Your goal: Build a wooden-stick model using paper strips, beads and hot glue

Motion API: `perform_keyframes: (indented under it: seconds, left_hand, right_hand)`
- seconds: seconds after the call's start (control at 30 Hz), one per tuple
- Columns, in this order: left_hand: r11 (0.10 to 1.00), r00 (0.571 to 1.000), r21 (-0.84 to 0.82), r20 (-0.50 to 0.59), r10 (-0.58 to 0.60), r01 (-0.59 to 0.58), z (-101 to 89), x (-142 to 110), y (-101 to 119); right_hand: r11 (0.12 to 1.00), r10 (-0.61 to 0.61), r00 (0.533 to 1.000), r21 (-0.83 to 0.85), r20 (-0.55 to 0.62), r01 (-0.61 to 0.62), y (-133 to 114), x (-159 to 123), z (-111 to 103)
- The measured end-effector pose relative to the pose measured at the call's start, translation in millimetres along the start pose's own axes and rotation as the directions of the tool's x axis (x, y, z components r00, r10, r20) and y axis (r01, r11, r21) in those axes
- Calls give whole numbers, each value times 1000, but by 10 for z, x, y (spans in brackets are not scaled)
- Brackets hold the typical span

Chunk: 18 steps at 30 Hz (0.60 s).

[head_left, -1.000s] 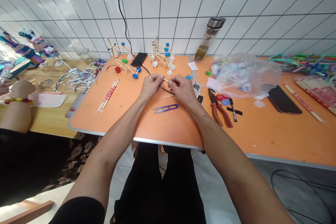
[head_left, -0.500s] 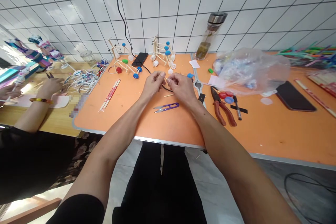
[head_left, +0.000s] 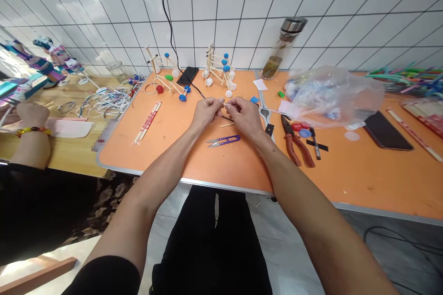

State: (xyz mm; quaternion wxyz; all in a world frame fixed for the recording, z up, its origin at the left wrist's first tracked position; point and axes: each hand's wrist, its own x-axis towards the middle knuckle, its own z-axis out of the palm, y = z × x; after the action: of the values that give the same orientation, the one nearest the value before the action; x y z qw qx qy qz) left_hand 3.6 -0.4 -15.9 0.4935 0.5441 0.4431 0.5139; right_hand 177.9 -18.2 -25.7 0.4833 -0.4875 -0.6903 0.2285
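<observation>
Over the orange table, my left hand [head_left: 206, 113] and my right hand [head_left: 245, 114] meet fingertip to fingertip. Both are closed in a pinch around a short, pale wooden stick [head_left: 224, 104], mostly covered by the fingers. Beneath them lies another loose stick [head_left: 227, 125]. Purple thread snips [head_left: 224, 141] rest nearer the table edge, blades toward the left. Behind my hands stand two stick frames: one [head_left: 168, 77] with red, green and blue caps, the other [head_left: 218, 71] with blue and white ones.
Red-handled pliers [head_left: 298, 143], a black marker [head_left: 315, 144] and a clear plastic bag [head_left: 342, 97] lie to the right, near a phone [head_left: 388, 131]. A glass bottle [head_left: 282, 48] stands by the wall. Wrapped chopsticks [head_left: 147, 123] lie left. A co-worker's hand [head_left: 33, 115] works at the left table.
My view has shifted slightly, while my hands stay together in their pinch. The co-worker's braceleted hand has moved left, away from the coiled strands.
</observation>
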Motion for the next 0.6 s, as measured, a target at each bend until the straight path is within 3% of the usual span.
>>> perform_keyframes:
  seconds: [0.23,0.6]
  left_hand:
    - [998,995,-49,-90,29,-33,-60,83,27]
    - [990,991,64,34,126,-128,-57,103,-86]
  right_hand:
    - [1000,26,1000,9,-2,-26,-22,-5,-6]
    - [1000,-13,999,-12,30,13,3,5,-13]
